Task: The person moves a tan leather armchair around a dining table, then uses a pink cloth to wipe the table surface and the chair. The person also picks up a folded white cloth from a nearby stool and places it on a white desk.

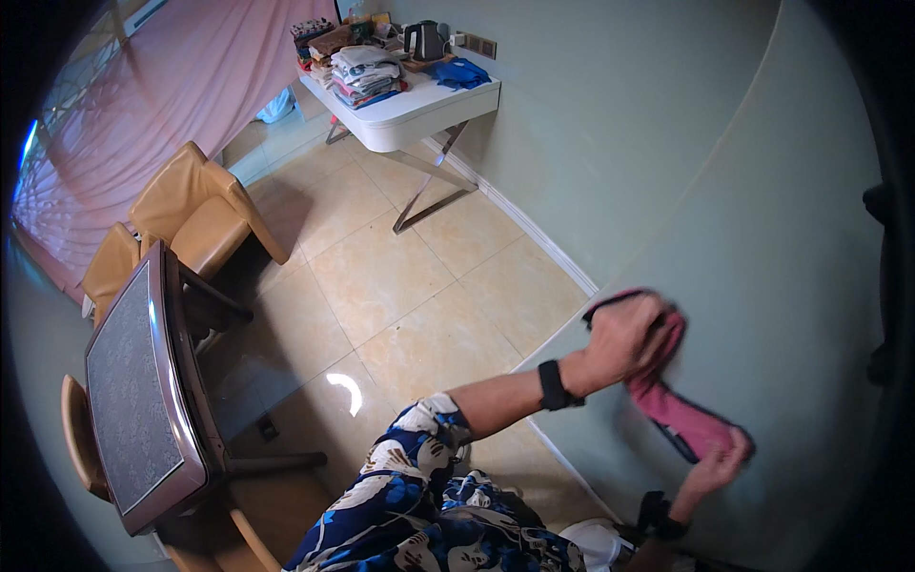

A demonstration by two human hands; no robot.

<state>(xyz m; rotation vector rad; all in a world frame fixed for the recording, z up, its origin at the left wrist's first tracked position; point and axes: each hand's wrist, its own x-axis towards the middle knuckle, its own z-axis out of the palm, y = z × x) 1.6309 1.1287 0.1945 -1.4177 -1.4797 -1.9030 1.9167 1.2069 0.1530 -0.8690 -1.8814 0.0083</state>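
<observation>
A pink cloth strip (679, 419) with dark edging hangs bent between my hands, in front of the pale green wall at the right. My left hand (621, 345) is closed around its upper end, where the cloth loops over and behind the fingers. Lower down and farther right, my right hand (717, 469) pinches the other end. The strip sags in a curve from one hand to the other. Dark bands circle both wrists. My left arm comes out of a blue and white patterned sleeve (400, 472).
At the back, a white table (410, 119) against the wall bears folded clothes (364, 71), a dark kettle (424, 40) and a blue cloth (460, 73). At the left stand a dark-topped table (133, 391) and tan chairs (205, 224). A pink curtain (191, 86) hangs behind them.
</observation>
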